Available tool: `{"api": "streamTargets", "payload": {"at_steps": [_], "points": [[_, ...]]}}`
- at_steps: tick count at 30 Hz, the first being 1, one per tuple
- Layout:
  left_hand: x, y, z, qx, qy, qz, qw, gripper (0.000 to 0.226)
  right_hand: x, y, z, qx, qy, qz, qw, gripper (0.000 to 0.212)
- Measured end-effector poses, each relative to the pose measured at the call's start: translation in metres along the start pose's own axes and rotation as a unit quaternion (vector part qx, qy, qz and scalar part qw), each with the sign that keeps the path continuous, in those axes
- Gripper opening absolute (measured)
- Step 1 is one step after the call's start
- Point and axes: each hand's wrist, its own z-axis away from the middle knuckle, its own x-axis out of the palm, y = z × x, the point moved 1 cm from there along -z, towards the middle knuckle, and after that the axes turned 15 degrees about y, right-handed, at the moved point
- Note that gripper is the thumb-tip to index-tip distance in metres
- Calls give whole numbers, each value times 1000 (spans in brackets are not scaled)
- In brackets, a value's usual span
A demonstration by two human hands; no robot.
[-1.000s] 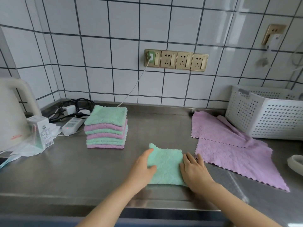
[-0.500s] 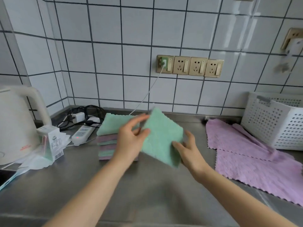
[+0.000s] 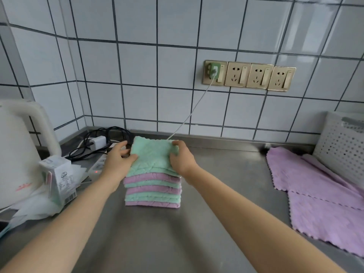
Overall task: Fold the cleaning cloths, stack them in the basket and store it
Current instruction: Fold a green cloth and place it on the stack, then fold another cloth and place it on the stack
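Observation:
A stack of folded green and purple cloths (image 3: 152,191) stands on the steel counter near the back wall. On top of it lies a folded green cloth (image 3: 152,154). My left hand (image 3: 118,160) grips that cloth's left edge and my right hand (image 3: 182,158) grips its right edge. Two unfolded purple cloths (image 3: 319,196) lie spread on the counter at the right. The white perforated basket (image 3: 342,146) stands at the far right against the wall, partly cut off by the frame.
A white kettle (image 3: 17,150) and a small carton (image 3: 59,180) on crumpled paper sit at the left. Behind the stack are a power strip (image 3: 98,164), black cables and a charger (image 3: 97,141). Wall sockets (image 3: 249,75) with a white cable hang above.
The green cloth was pressed flat on the counter's front, then lifted and carried left and back. It now rests on top of the stack, both hands still on it.

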Motion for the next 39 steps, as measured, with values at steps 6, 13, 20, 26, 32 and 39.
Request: {"api": "streamTargets", "payload": {"at_steps": [6, 13, 20, 26, 32, 39], "points": [[-8, 11, 0, 91, 27, 54, 994, 48, -4, 2, -5, -55, 13, -22, 998, 45], [-12, 11, -1, 126, -61, -99, 985, 33, -5, 1, -3, -65, 12, 62, 996, 54], [-21, 22, 4, 204, -52, -242, 947, 42, -27, 4, 6, -99, -44, 195, 975, 59], [8, 71, 52, 341, 15, -201, 918, 38, -94, 17, 39, -141, -33, 150, 978, 64], [87, 80, 132, 377, -17, -119, 918, 26, -194, 89, 51, -148, 58, 219, 963, 49], [207, 69, 210, 336, -165, -101, 922, 20, -318, 195, 54, -125, 122, 370, 913, 27]]}}
